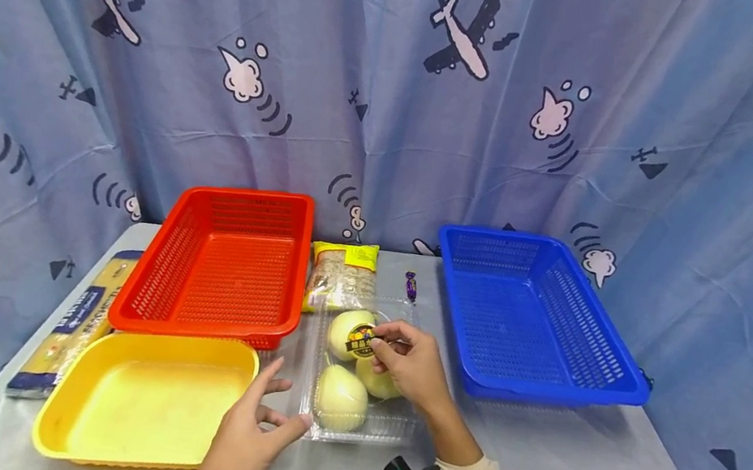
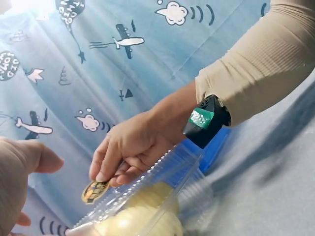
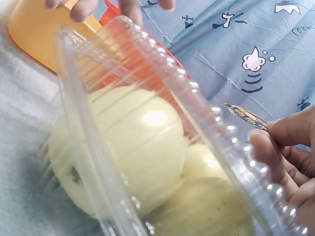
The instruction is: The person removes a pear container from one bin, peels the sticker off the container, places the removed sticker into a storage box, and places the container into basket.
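A clear plastic clamshell box (image 1: 312, 410) holds several pale yellow-green round fruits (image 1: 341, 400); their exact kind is hard to tell. Between thumb and fingers, my right hand (image 1: 406, 361) pinches a black-and-gold label sticker (image 1: 360, 339) above the box. In the right wrist view the sticker (image 3: 246, 117) stands out from the fingertips, apart from the ridged box rim (image 3: 197, 93). My left hand (image 1: 254, 421) is beside the box's near left corner with fingers spread, its thumb tip at the corner; whether it touches is unclear.
A red basket (image 1: 203, 323) and a yellow tray (image 1: 54, 426) stand on the left, with a long yellow-and-blue packet (image 1: 78, 319) beside them. Behind the box lie a yellow-topped food bag (image 1: 341, 270) and a small purple wrapped candy (image 1: 410, 286). A blue basket (image 1: 544, 391) stands right.
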A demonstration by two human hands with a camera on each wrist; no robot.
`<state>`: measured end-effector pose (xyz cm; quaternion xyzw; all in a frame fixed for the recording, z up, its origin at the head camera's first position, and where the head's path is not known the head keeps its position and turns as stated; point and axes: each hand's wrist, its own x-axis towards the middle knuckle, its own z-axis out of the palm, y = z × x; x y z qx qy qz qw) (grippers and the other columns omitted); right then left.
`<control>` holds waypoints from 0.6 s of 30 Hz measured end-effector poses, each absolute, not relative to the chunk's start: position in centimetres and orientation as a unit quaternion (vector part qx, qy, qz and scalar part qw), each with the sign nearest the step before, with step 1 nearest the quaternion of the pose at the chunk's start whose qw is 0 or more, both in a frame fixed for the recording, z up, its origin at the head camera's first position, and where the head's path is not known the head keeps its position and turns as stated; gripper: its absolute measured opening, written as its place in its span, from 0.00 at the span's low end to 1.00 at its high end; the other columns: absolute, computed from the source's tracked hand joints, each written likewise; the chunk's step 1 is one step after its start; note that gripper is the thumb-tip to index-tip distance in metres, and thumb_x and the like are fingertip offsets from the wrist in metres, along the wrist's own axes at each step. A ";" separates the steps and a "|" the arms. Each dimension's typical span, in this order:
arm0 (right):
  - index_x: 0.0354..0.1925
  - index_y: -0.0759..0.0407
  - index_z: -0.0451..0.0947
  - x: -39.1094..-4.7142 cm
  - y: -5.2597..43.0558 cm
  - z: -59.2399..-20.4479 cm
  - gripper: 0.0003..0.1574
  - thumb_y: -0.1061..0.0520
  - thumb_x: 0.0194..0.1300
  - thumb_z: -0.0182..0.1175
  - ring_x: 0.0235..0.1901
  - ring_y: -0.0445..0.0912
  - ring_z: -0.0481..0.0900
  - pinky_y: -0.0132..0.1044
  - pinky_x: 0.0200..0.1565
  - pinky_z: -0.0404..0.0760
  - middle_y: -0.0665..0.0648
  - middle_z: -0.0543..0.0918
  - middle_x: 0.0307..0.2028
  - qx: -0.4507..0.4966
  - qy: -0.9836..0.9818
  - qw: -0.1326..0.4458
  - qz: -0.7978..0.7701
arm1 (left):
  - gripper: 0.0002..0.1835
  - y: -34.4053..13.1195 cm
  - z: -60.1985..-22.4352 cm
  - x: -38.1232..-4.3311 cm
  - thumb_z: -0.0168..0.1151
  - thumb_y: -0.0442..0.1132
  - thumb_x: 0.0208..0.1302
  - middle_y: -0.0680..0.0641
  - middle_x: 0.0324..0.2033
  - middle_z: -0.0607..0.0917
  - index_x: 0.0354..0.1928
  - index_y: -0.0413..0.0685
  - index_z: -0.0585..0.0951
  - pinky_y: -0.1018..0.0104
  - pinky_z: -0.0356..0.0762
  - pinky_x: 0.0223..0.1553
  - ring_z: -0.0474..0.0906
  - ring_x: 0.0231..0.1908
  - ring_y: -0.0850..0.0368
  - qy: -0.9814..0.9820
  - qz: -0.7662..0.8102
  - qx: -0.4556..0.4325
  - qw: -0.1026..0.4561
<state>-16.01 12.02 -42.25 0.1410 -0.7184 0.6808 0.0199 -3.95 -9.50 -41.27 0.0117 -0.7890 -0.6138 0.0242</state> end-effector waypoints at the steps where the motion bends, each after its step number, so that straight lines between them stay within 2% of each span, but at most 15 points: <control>1: 0.38 0.76 0.79 -16.0 12.0 -42.3 0.07 0.75 0.59 0.62 0.21 0.45 0.79 0.35 0.24 0.82 0.64 0.79 0.27 0.142 -0.717 0.019 0.682 | 0.45 -9.7 -41.1 -3.9 0.73 0.40 0.53 0.39 0.56 0.75 0.71 0.44 0.61 0.66 0.78 0.28 0.79 0.32 0.56 -0.783 -0.622 0.006 0.025; 7: 0.38 0.76 0.78 -16.1 12.2 -42.1 0.07 0.74 0.59 0.62 0.21 0.45 0.79 0.35 0.24 0.82 0.63 0.78 0.27 0.151 -0.718 0.022 0.679 | 0.44 -10.4 -40.4 -3.8 0.73 0.37 0.54 0.41 0.57 0.74 0.72 0.49 0.61 0.65 0.79 0.31 0.80 0.34 0.54 -0.752 -0.658 -0.017 0.037; 18: 0.38 0.75 0.79 -16.2 12.1 -42.4 0.06 0.75 0.59 0.62 0.21 0.45 0.79 0.36 0.24 0.82 0.63 0.78 0.27 0.144 -0.717 0.017 0.682 | 0.42 -12.3 -39.8 -3.5 0.69 0.25 0.54 0.43 0.55 0.75 0.71 0.48 0.63 0.65 0.79 0.38 0.79 0.40 0.51 -0.731 -0.664 -0.100 0.126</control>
